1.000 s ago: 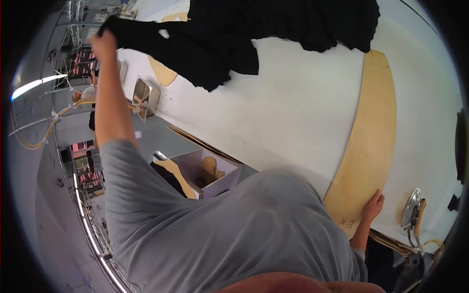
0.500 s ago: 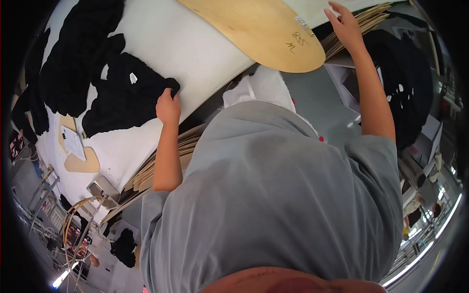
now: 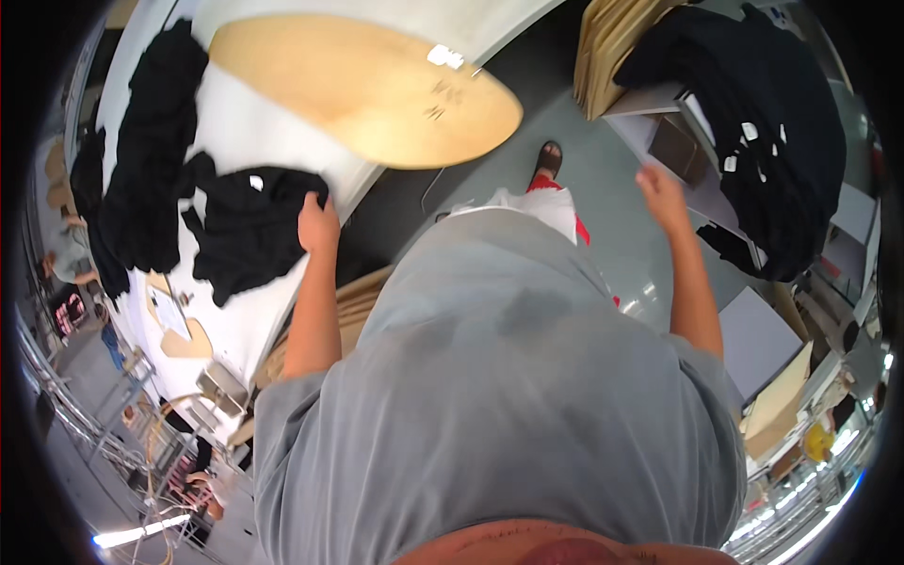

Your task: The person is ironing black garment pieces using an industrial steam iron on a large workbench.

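Observation:
My left hand [image 3: 319, 226] is closed on the right edge of a black knit garment [image 3: 254, 231]. The garment lies crumpled on the white tabletop [image 3: 273, 132], with a small white label showing near its top. My right hand [image 3: 662, 200] is over the floor at the right, its fingers loosely bent and nothing visible in it. Closest to that hand is a heap of black garments [image 3: 782, 141] with white labels, beside a pale box. Beyond my left hand, a long tan board [image 3: 367, 89] with rounded ends and handwritten marks lies across the table, its right end overhanging the edge.
More black garments [image 3: 155, 151] lie at the table's far left. Nearer are a paper sheet [image 3: 169, 313], a small tan board [image 3: 188, 341] and a metal box [image 3: 222, 386]. Upright brown boards [image 3: 612, 47] stand at the far right. A foot [image 3: 549, 162] shows on the grey floor.
My right hand has come away from the tan board's end, back toward my body, its fingers less spread. My body has turned and shifted right; my left hand still grips the black garment.

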`<state>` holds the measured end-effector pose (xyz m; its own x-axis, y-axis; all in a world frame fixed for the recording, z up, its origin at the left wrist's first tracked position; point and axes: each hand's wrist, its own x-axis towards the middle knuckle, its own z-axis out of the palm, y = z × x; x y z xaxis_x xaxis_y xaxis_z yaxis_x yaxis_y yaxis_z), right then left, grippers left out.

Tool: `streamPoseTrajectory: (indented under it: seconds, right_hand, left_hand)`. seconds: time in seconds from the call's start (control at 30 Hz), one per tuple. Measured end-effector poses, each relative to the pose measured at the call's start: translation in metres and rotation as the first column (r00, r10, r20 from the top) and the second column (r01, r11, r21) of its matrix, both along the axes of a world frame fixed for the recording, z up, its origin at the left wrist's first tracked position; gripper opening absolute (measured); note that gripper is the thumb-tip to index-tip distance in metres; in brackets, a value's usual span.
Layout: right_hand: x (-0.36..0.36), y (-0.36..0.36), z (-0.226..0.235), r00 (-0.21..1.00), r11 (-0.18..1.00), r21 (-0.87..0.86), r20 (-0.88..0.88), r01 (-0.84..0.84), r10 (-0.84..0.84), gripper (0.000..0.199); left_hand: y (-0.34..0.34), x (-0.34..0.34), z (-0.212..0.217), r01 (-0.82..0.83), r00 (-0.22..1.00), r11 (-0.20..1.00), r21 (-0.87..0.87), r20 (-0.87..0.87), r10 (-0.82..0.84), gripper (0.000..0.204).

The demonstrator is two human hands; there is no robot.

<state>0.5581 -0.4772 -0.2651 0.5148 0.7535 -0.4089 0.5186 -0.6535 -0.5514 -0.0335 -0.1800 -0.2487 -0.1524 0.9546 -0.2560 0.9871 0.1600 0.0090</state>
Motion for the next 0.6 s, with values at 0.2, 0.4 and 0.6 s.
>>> streamPoseTrajectory:
  seconds: [0.2,0.4,0.6]
  right_hand:
    - [0.033,-0.088,-0.006,0.973,0.978,-0.165,-0.173,0.127,-0.155,0.038]
    - [0.073,-0.093,0.003,0.957,0.968,-0.171,-0.194,0.185,-0.217,0.037]
    - [0.113,-0.050,0.014,0.976,0.981,-0.136,-0.150,0.138,-0.159,0.036]
  left_hand:
    - [-0.024,0.058,-0.024,-0.411,0.909,0.899,0.149,0.138,0.392,0.042]
    - [-0.016,0.064,-0.029,-0.378,0.926,0.908,0.183,0.096,0.366,0.043]
    - [-0.006,0.060,-0.033,-0.343,0.939,0.928,0.144,0.082,0.334,0.044]
